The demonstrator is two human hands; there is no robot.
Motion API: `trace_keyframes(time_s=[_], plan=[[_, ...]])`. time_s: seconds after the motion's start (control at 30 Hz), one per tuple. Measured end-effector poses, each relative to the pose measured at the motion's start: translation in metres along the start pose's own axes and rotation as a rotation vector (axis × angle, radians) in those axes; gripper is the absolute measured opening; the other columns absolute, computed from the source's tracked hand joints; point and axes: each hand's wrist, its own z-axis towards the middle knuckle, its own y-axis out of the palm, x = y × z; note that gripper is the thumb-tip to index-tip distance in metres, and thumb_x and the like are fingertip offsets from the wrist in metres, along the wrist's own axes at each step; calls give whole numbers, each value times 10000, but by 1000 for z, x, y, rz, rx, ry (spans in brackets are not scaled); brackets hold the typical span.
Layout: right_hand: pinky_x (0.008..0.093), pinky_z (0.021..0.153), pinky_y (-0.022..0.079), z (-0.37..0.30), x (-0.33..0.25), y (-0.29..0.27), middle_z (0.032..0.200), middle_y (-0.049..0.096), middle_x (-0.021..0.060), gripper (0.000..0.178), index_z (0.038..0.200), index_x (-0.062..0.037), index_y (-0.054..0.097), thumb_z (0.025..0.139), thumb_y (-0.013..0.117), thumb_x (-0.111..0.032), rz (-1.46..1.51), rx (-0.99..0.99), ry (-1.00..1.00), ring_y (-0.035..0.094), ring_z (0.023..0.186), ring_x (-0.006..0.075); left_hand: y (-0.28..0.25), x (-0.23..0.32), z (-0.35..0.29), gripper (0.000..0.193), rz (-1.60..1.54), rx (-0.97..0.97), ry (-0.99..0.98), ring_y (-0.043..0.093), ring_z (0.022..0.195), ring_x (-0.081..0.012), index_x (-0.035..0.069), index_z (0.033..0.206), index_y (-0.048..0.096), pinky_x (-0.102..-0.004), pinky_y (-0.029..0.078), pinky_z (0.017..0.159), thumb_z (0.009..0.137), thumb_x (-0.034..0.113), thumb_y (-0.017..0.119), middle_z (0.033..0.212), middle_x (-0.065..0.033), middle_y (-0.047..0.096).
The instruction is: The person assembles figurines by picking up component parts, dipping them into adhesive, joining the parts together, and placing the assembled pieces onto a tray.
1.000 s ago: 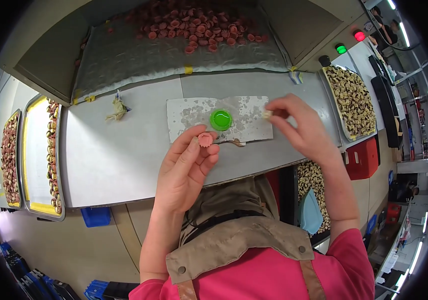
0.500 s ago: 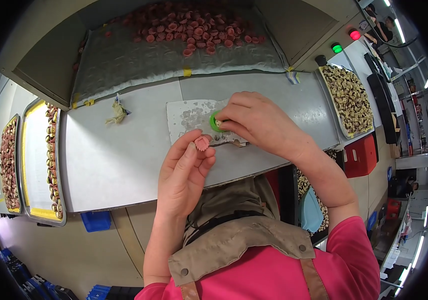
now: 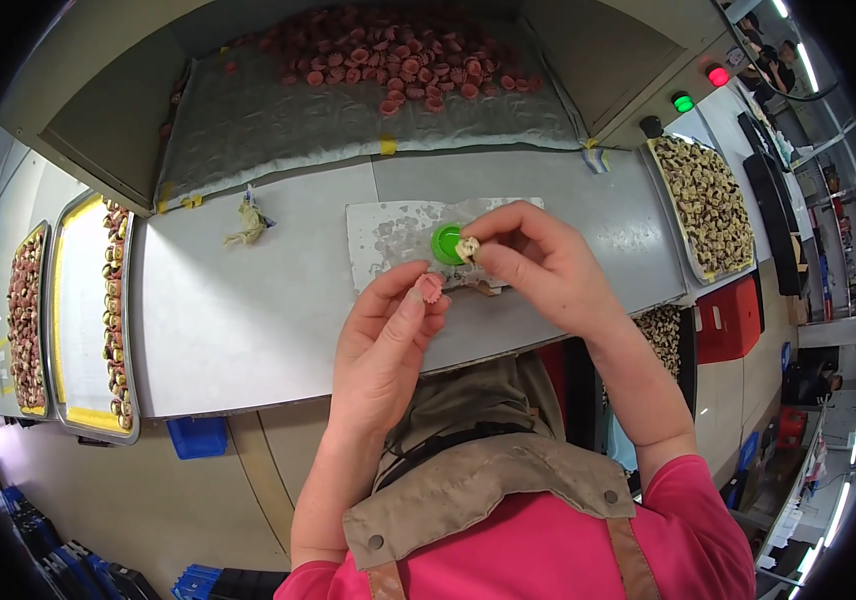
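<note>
Between the thumb and fingers of my left hand (image 3: 380, 340) is a small pink fluted cup (image 3: 431, 289). My right hand (image 3: 553, 275) pinches a small cream-coloured piece with dark spots (image 3: 467, 250), just up and to the right of the pink cup and apart from it. Right behind that piece stands a small round bright green dish (image 3: 445, 241), its inside partly in view. The dish rests on a white, water-spotted pad (image 3: 370, 262) on the table.
Many pink cups (image 3: 403, 65) lie heaped on a grey cloth under a hood. Trays of finished-looking pieces (image 3: 126, 340) stand at the left. A tray of cream-and-dark pieces (image 3: 700, 195) is at the right. A crumpled wrapper (image 3: 249, 222) lies left of the pad.
My right hand has drawn back from the green dish, lifting the spotted cream piece out toward the pink cup. My left hand keeps its grip on the cup. The whole view has shifted slightly.
</note>
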Motion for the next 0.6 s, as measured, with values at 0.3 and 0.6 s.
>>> trace_keyframes(time_s=[0.3,0.6], plan=[[250,706,453,-3,-5,16,892,584,60,174,993,-29,589,828,621,-71,-342,-89,-330,563,785,138,0,-3,1,273,-32,-35,39,536,938,-118,28,1148,513,-268,425,842,894,121,557,1062,-47,575],[262,693,466,-11,5,31,874,570,66,161,969,-37,587,824,633,-92,-292,99,-358,575,780,156,5,-11,-2,256,93,15,207,529,978,-131,14,1121,519,-283,420,900,875,64,571,1087,-72,562]])
